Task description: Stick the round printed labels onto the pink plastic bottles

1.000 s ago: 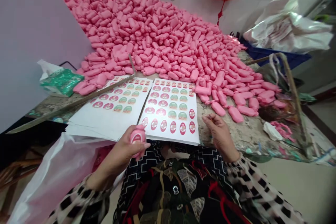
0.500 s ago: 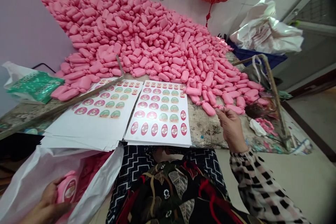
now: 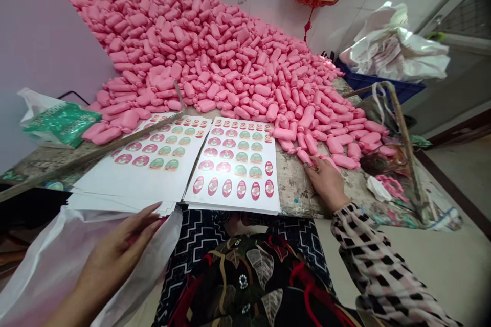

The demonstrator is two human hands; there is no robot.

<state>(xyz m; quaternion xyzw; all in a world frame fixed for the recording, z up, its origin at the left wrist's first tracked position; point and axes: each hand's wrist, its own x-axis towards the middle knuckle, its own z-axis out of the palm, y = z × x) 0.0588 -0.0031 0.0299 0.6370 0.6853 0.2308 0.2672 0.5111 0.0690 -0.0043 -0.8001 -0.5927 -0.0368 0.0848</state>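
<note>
My left hand (image 3: 125, 248) is above the mouth of a white plastic bag (image 3: 49, 260), its fingers stretched out and apart, holding nothing. Pink bottles inside the bag are mostly hidden by the hand and the plastic. At the front right of the bottle heap, my right hand (image 3: 326, 181) has its fingers closed around the end of a small pink bottle (image 3: 303, 156), which still lies on the table. Between the hands are a sticker sheet stack (image 3: 233, 163) with red and green labels and another sticker stack (image 3: 130, 179) to its left.
A large heap of pink bottles (image 3: 215, 56) covers the back of the worn table (image 3: 293, 191). A metal bar (image 3: 126, 138) crosses the left stack. At the left lies a green and white bag (image 3: 61, 122). A blue crate (image 3: 379, 82) stands at the right, beyond a bent frame (image 3: 402, 138).
My left hand has let go of a labelled pink bottle inside the bag and risen rightward out of it. My right hand has moved slightly left and down, onto a bottle.
</note>
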